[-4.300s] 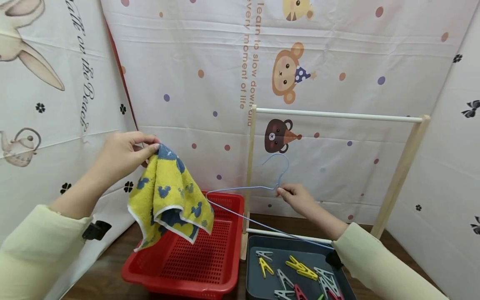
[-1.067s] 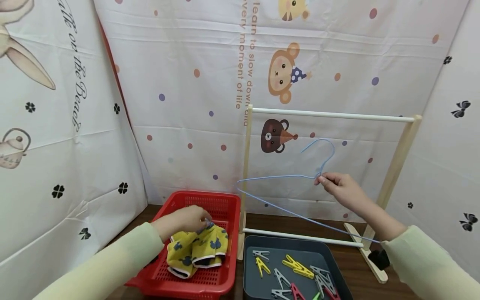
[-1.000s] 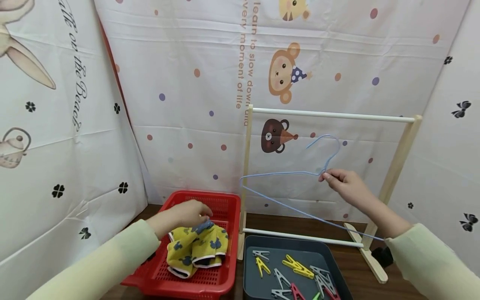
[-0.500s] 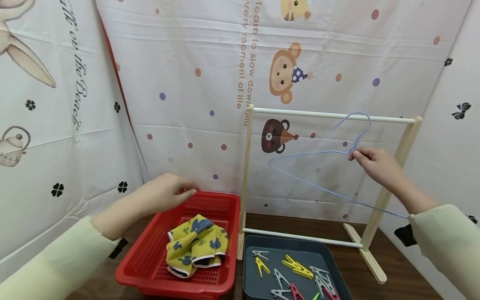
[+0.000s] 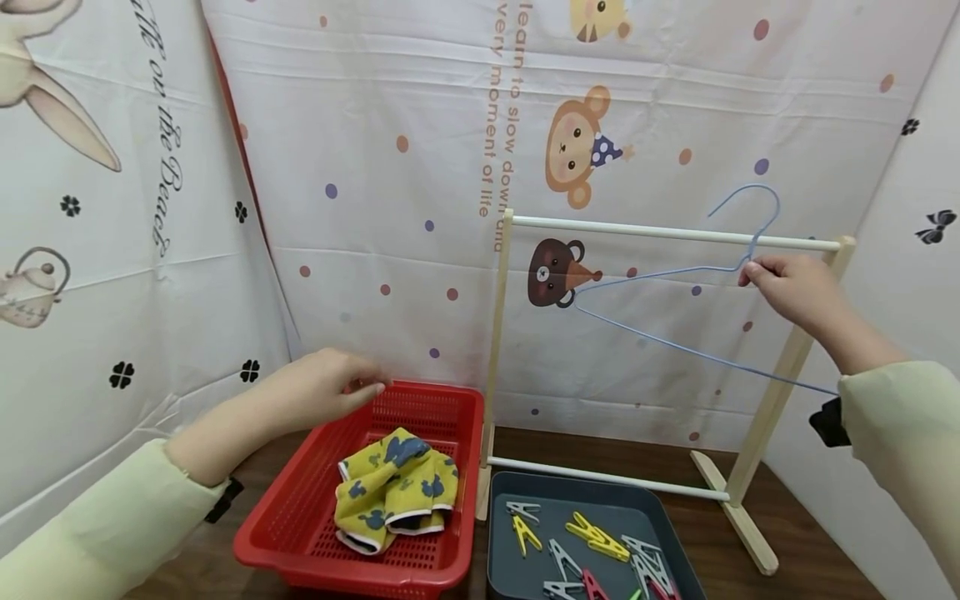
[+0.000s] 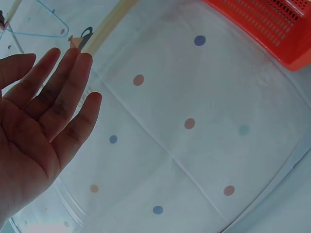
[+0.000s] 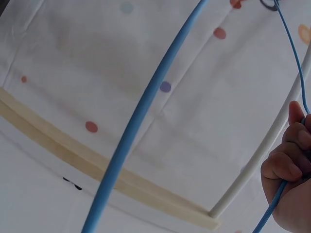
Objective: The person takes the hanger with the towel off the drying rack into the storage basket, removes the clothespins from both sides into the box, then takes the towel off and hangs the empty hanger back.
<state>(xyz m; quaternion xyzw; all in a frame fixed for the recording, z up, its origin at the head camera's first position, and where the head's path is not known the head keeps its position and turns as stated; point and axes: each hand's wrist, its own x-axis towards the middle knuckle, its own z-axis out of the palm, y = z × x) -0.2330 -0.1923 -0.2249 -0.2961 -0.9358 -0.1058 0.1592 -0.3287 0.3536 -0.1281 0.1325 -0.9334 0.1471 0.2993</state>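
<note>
A thin blue wire hanger is pinched just below its hook by my right hand. Its hook rises above the white top bar of a wooden rack; whether it touches the bar cannot be told. In the right wrist view, curled fingers of the right hand grip the blue wire. My left hand hovers over the back left rim of a red basket, holding nothing. The left wrist view shows that hand with loosely extended fingers. Inside the basket lies a crumpled yellow towel with blue patches.
A dark grey tray with several clothespins stands right of the basket, before the rack. The rack's right foot rests on the dark wooden table. Printed cloth walls enclose the back and sides.
My left hand laid the towel in the basket, let go and drew back up and left. The right hand has carried the hanger up and right, to the rack's top bar.
</note>
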